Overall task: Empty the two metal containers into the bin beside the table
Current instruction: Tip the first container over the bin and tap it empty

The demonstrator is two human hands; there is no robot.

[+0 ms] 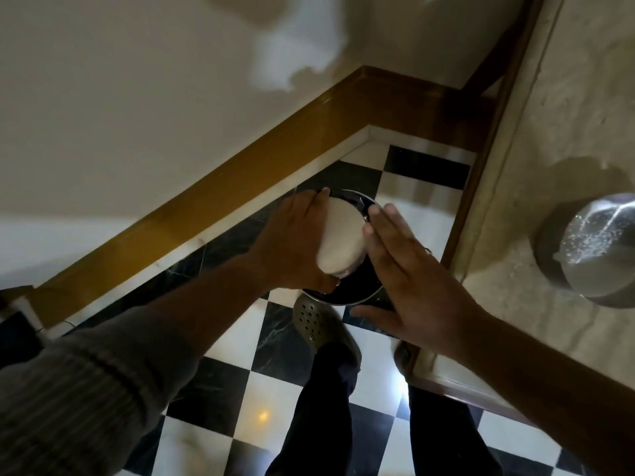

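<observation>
Left grip (292, 249) clasps container (342, 235) over bin (354, 290).

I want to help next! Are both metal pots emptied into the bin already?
Not yet. The left hand holds one container upturned over the bin, the right hand flat beside it. The second container sits on the table, not yet carried over.

Chequered floor (275, 400); wooden skirting (206, 201)
</observation>
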